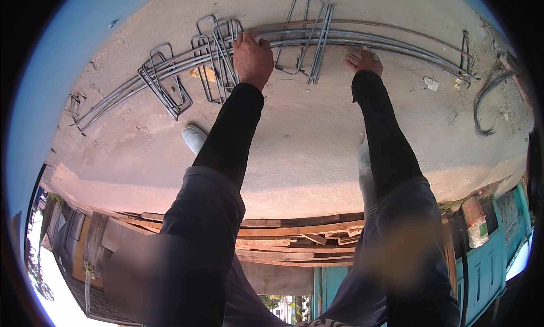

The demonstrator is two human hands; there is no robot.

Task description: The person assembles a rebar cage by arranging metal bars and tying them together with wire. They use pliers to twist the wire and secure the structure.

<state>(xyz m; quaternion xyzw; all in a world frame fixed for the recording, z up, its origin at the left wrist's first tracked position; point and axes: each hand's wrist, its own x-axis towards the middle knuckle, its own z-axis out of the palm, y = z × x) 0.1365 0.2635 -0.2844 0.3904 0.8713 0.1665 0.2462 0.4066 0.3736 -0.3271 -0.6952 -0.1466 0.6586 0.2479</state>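
Long steel reinforcing bars (391, 42) lie in a loose bundle across the ground, threaded through bent rectangular wire stirrups. My left hand (253, 62) has its fingers curled over the bars, right beside a cluster of stirrups (218, 52); what lies under the palm is hidden. Just below the bars on the right is my right hand (364, 60), its fingers apart and nothing seen in them. Between the two hands stands another group of stirrups (320, 41), tilted around the bars. More stirrups (164, 83) hang on the bundle at the left.
A coil of dark wire (481, 109) lies at the right, near a scrap of pale litter (430, 83). Stacked wooden planks (300, 236) are behind my feet. My grey boot (194, 137) stands close to the left stirrups. One stirrup (464, 52) sits at the bars' right end.
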